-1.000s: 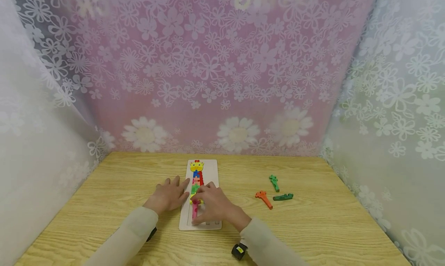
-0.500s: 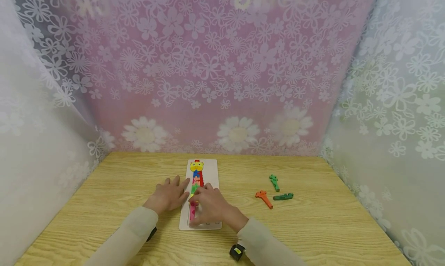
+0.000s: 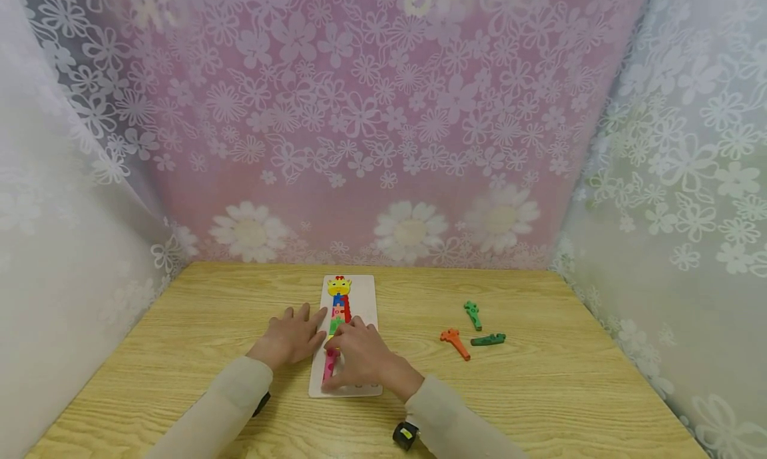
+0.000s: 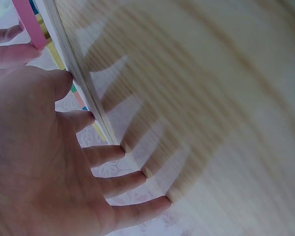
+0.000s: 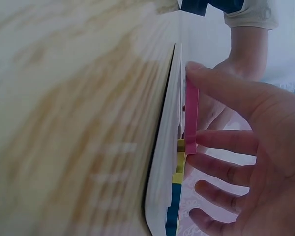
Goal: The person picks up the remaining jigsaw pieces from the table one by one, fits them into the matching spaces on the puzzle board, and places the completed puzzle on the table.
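Head view, pink piece: over the board's near-left corner, seemingly not seated.
Right hand: pinches it, thumb to fingertips.
Left hand: fingers straight, gripping nothing, at the board's left edge.
Risk: pressing while its end overlaps the yellow piece could tip it.
Worktop: wood-grained.
Room: flowered curtains.

The head view looks forward and down from above, well back from the board. The left wrist view sits low and close behind the left hand, facing, it seems, forward; the right one, also low, looks across the board past the right hand. Both wrist views share the pink piece.
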The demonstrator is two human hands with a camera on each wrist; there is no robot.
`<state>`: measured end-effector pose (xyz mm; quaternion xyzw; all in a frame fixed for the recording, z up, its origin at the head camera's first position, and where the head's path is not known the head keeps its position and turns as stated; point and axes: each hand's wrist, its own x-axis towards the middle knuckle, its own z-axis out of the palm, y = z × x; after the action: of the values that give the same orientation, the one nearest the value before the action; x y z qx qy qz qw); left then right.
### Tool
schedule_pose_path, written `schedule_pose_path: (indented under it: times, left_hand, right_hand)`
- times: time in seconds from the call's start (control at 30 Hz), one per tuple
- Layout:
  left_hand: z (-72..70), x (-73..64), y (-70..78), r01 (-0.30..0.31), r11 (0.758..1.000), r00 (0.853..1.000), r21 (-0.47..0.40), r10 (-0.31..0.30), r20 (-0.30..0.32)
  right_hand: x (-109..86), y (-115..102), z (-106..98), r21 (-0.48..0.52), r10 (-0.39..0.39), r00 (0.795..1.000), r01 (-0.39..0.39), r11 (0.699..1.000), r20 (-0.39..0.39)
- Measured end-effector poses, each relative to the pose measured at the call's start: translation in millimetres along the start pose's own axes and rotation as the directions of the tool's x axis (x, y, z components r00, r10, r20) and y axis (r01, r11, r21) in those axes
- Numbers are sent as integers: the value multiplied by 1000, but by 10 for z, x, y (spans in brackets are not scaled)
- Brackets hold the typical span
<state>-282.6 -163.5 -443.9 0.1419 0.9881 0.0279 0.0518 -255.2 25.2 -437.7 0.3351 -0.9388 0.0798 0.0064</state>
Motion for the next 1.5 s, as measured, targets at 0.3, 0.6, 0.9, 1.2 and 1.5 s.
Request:
schedule_pose_path:
  times: [0.3, 0.6, 0.9, 1.2, 1.5]
  left_hand:
    - [-1, -1, 4, 7, 1000, 1000, 2, -7, 5]
    - [-8, -3, 10, 9, 1000, 1000, 2, -9, 5]
    - [-5, -4, 8, 10, 1000, 1000, 5, -10, 5]
    - [12, 4, -4, 11, 1000, 1000, 22, -12, 11]
    - [21, 16, -17, 19, 1000, 1000, 8, -19, 20]
  right_hand:
    - [1, -29, -9, -58, -13, 1000, 12, 998, -16]
    - [12, -23, 5, -39, -6, 999, 5, 999, -37]
    - [9, -19, -7, -14, -9, 1000, 9, 1000, -28]
    - [-17, 147, -133, 10, -12, 1000, 12, 1000, 11]
    - [-192, 640, -346, 165, -65, 998, 68, 984, -27]
